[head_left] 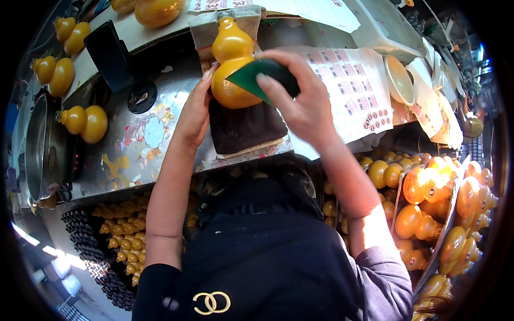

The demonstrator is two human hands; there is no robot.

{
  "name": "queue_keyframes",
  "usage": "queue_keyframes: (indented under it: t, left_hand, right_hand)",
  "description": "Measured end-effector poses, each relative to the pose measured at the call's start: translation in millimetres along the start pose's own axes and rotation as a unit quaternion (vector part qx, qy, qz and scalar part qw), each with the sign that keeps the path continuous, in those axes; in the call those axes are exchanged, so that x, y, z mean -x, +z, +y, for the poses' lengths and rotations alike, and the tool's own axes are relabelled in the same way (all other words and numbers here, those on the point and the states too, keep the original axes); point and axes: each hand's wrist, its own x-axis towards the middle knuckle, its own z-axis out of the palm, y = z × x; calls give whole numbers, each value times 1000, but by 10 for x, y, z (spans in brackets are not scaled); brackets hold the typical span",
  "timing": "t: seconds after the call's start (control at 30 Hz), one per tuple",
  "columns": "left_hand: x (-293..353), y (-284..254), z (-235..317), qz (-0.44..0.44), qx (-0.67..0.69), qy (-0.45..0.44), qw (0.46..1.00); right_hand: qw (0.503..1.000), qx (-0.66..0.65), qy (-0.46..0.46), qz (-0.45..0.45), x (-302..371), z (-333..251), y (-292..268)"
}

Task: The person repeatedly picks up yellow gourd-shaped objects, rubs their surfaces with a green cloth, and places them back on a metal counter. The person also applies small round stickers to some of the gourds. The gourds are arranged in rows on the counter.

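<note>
A glossy yellow gourd-shaped bottle [232, 41] lies on a padded rest, its narrow neck pointing away from me. The near part of that rest is a dark cloth pad [248, 128]. Along the bottle's left side, my left hand [194, 115] is closed, its fingers partly hidden against the lower bulb. My right hand [306, 99] grips a green squeegee-like scraper [251, 78] with a pointed corner. The scraper lies over the right part of the lower bulb and hides some of it; whether its edge presses on the surface I cannot tell.
Right of the bottle lie printed label sheets [348, 80] and a shallow round dish [399, 80]. A phone on a stand [110, 56], another gourd bottle [85, 122] and a metal pan [42, 147] stand left. Crated gourds [417, 219] fill the lower right; smaller ones [128, 243] sit lower left.
</note>
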Motion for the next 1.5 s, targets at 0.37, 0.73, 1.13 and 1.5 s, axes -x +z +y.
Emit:
queue_keyframes:
  t: [0.37,0.73,1.13,1.5]
  left_hand:
    - [-6,-33,-47,-18,-9,-5,1000]
    - [-63,157,-46,12,-160,100,982]
    - [-76,174,-37,5,-55,67,996]
    - [-127,278,-50,22,-86,84,993]
  right_hand:
    - [947,179,-10,-266,-891,279,26]
    - [990,-15,74,-119,-378,333,-219]
    - [995,69,18,-70,-518,654,-191]
    - [980,-19,160,115,67,954,21]
